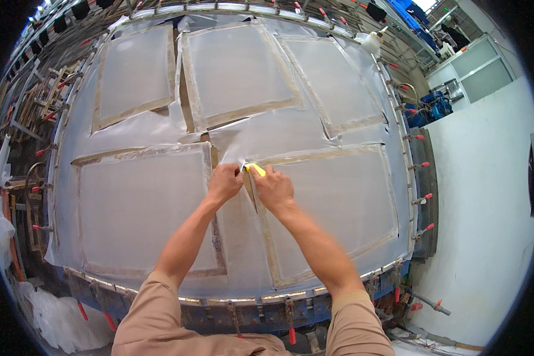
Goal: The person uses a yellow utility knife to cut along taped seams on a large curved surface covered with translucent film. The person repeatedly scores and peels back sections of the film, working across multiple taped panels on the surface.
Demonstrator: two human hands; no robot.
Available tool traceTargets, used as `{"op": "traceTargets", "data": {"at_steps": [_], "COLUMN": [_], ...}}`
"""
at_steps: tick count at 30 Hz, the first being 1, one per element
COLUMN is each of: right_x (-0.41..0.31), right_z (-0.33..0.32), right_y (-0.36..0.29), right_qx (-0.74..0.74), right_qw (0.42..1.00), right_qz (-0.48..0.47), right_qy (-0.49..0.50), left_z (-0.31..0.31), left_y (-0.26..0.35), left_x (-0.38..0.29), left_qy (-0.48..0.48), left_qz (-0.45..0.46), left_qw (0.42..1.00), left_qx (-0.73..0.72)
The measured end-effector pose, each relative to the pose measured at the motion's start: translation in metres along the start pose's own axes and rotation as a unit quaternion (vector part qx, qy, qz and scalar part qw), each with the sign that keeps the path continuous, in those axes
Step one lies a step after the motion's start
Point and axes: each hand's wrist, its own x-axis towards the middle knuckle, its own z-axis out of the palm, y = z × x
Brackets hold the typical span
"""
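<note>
A large translucent sheet (pixel 267 129) lies stretched over a table, with several framed screens or panels (pixel 147 209) beneath or in it, edged in brown. My left hand (pixel 226 181) pinches a piece of the sheet near the middle. Close at its right, my right hand (pixel 273 184) grips a yellow utility knife (pixel 255 169), its tip at the sheet beside my left fingers. Below the knife runs a narrow dark slit (pixel 250 191) between two lower panels. Other cuts show along the edges of several panels. The blade itself cannot be made out.
Toggle clamps with red handles (pixel 292 336) line the table's metal rim (pixel 231 302) all round. A white plastic bottle (pixel 373 43) stands at the far right corner. A white surface (pixel 471 178) is on the right; crumpled clear plastic (pixel 66 320) lies at the lower left.
</note>
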Motion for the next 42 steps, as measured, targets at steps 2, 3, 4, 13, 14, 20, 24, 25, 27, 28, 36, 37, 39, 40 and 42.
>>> {"op": "traceTargets", "data": {"at_steps": [2, 3, 4, 13, 14, 20, 24, 25, 27, 28, 36, 37, 39, 40, 42], "right_x": [0.006, 0.008, 0.012, -0.010, -0.012, -0.016, -0.025, -0.029, -0.037, -0.038, -0.080, -0.095, -0.126, -0.139, -0.167], "right_z": [-0.003, -0.004, -0.007, -0.012, -0.020, -0.032, -0.015, -0.015, -0.019, -0.017, -0.068, -0.065, -0.055, -0.057, -0.061], "right_y": [-0.010, -0.011, -0.015, 0.054, 0.073, 0.101, 0.146, 0.161, 0.186, 0.186, 0.117, 0.116, 0.109, 0.097, 0.069], "right_qx": [0.017, 0.023, 0.025, -0.058, -0.051, -0.056, -0.089, -0.087, -0.086, -0.090, 0.074, 0.136, 0.258, 0.377, 0.583], "right_qw": [0.999, 0.997, 0.995, 0.986, 0.983, 0.981, 0.967, 0.968, 0.969, 0.970, 0.981, 0.976, 0.946, 0.893, 0.739], "right_qz": [0.033, 0.054, 0.062, 0.142, 0.152, 0.156, 0.202, 0.206, 0.214, 0.209, 0.177, 0.168, 0.142, 0.222, 0.325], "right_qy": [-0.037, -0.057, -0.068, -0.071, -0.090, -0.099, -0.130, -0.118, -0.093, -0.080, -0.033, 0.023, 0.133, 0.109, 0.089], "left_z": [0.005, 0.002, 0.000, -0.001, -0.002, -0.002, -0.003, -0.002, 0.002, 0.005, -0.007, -0.007, -0.009, -0.014, -0.026], "left_y": [0.001, 0.006, 0.008, 0.005, 0.005, 0.002, 0.009, 0.008, 0.005, 0.005, 0.012, 0.021, 0.032, 0.037, 0.050], "left_x": [0.002, 0.001, 0.001, 0.001, 0.001, 0.001, 0.002, 0.002, 0.004, 0.005, -0.010, -0.013, -0.030, -0.045, -0.083], "left_qy": [0.002, -0.008, -0.015, -0.017, -0.017, -0.012, -0.020, -0.020, -0.026, -0.028, -0.060, -0.071, -0.083, -0.087, -0.101], "left_qz": [0.008, -0.002, -0.013, -0.029, -0.029, -0.031, -0.027, -0.026, -0.035, -0.039, 0.001, 0.013, 0.035, 0.033, 0.029], "left_qw": [1.000, 1.000, 1.000, 0.999, 0.999, 0.999, 0.999, 0.999, 0.998, 0.998, 0.990, 0.990, 0.993, 0.995, 0.994], "left_qx": [0.003, 0.005, 0.009, 0.005, 0.003, 0.009, 0.016, 0.020, 0.034, 0.039, 0.125, 0.124, 0.074, 0.045, -0.030]}}
